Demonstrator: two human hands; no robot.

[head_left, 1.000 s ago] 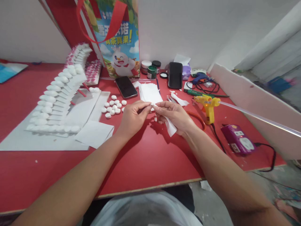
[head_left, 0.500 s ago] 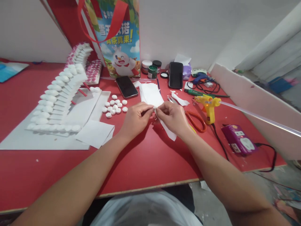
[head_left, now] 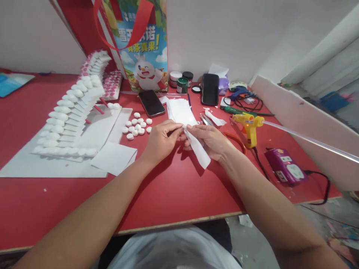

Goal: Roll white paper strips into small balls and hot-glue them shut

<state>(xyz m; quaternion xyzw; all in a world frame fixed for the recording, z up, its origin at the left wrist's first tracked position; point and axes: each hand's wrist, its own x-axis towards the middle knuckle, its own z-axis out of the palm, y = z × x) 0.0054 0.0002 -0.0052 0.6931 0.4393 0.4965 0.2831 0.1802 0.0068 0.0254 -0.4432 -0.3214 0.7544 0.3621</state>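
Between my two hands is a strip of white paper (head_left: pixel 199 151), pinched at its upper end while the loose tail slants down to the right above the red table. My left hand (head_left: pixel 164 139) is closed, thumb and forefinger on the strip's tip. My right hand (head_left: pixel 211 140) has its thumb on the strip near the same end, other fingers behind it. Just beyond lies a stack of white paper sheets (head_left: pixel 181 111). Several round white padded discs (head_left: pixel 137 127) sit left of my left hand.
At left, a curved white model (head_left: pixel 63 117) stands on white boards. A phone (head_left: pixel 151 103), paint jars (head_left: pixel 182 85) and a gift bag (head_left: pixel 146 56) are behind. On the right are orange-handled scissors (head_left: pixel 237 141), a yellow glue gun (head_left: pixel 249 129) and a purple power strip (head_left: pixel 284 166).
My right hand has turned and shifted slightly right, its fingers now under the strip. More of the strip's length shows in front of the palm. My left hand stays nearly in place.
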